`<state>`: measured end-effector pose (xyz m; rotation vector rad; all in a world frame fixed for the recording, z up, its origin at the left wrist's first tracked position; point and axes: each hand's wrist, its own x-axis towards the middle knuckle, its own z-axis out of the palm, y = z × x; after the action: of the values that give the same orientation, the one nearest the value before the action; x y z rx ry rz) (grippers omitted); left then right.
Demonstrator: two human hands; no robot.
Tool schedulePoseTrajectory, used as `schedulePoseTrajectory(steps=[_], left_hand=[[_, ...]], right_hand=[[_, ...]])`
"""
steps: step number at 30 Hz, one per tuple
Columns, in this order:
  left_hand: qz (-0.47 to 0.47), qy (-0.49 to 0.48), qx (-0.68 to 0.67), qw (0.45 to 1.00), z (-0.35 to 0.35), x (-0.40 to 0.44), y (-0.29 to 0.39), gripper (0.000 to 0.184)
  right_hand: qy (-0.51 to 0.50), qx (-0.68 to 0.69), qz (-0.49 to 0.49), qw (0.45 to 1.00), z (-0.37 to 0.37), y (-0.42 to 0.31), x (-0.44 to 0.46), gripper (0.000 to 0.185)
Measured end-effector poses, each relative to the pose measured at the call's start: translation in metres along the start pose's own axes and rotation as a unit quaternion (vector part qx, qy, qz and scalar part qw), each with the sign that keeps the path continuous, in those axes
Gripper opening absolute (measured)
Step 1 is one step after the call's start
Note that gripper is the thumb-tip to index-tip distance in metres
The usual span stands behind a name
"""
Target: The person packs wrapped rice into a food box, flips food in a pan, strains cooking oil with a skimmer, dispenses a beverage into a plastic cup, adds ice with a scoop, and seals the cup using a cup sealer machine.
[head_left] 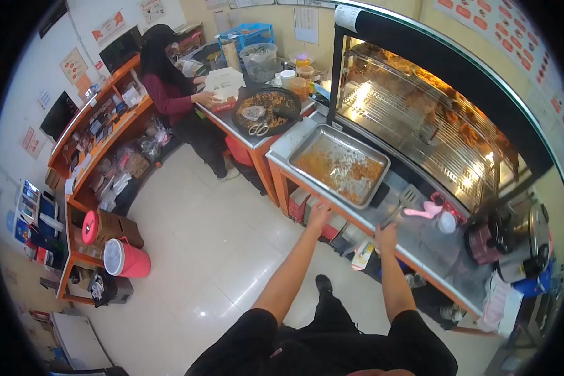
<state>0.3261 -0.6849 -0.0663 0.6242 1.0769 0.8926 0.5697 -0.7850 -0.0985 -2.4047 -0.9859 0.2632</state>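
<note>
My right hand (386, 237) is closed at the counter's front edge around the handle of a metal slotted spatula (410, 196), whose blade points toward the glass cabinet. To its left, my left hand (320, 214) is at the counter edge, just in front of a steel tray (358, 203). Its fingers are too small and turned away to make out. Orange-brown crumbs and pale residue cover much of the tray's bottom. Right of the spatula lie a pink scoop (423, 210) and a small white cup (447, 222).
A lit glass display cabinet (420, 119) with browned food on racks stands behind the tray. Rice cookers (490, 241) sit at the right end. Left, a person (169, 94) handles a white box (224, 86) near a black round pan (237, 120). A pink bucket (135, 260) stands on the floor.
</note>
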Motion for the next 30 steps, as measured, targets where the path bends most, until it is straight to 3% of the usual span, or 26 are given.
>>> schedulePoseTrajectory(steps=[4,5,7,10,13,14,18,23,25,26,29,30], left_hand=[[-0.005,0.098,-0.007,0.995,0.043,0.070,0.002,0.045],[0.015,0.104,-0.010,0.994,0.043,0.083,-0.004,0.045],[0.059,0.113,-0.010,0.992,0.035,0.113,-0.026,0.043],[0.073,0.233,-0.144,0.959,0.051,0.106,-0.019,0.035],[0.062,0.203,-0.056,0.976,0.042,0.105,-0.007,0.025],[0.055,0.146,-0.073,0.985,0.034,0.106,-0.003,0.023],[0.183,0.145,-0.115,0.966,0.003,0.089,-0.022,0.027],[0.276,0.142,-0.186,0.932,-0.117,-0.111,-0.056,0.034],[0.286,0.201,-0.198,0.916,-0.166,-0.223,-0.092,0.033],[0.257,0.251,-0.130,0.924,-0.190,-0.289,-0.106,0.028],[0.201,0.384,-0.074,0.898,-0.268,-0.479,-0.176,0.024],[0.229,0.414,-0.100,0.875,-0.293,-0.562,-0.196,0.023]], right_hand=[[0.069,-0.014,-0.099,0.993,0.038,0.046,0.040,0.044],[-0.028,0.105,-0.029,0.994,0.037,0.055,0.044,0.041],[-0.211,0.331,0.122,0.912,-0.004,0.038,0.026,0.034],[-0.188,0.419,0.126,0.879,-0.022,0.039,-0.010,0.021],[-0.205,0.440,0.164,0.859,-0.043,0.038,-0.029,0.022],[-0.218,0.441,0.146,0.858,-0.045,0.041,-0.033,0.025],[-0.240,0.424,0.076,0.870,-0.064,0.046,-0.060,0.028],[-0.296,0.408,-0.068,0.861,-0.070,0.040,-0.128,0.025],[-0.342,0.424,-0.106,0.832,-0.050,0.056,-0.150,0.038],[-0.294,0.445,-0.180,0.827,-0.027,0.062,-0.163,0.046],[-0.366,0.329,-0.131,0.861,-0.032,0.021,-0.275,0.061],[-0.400,0.416,-0.178,0.797,-0.002,0.022,-0.320,0.053]])
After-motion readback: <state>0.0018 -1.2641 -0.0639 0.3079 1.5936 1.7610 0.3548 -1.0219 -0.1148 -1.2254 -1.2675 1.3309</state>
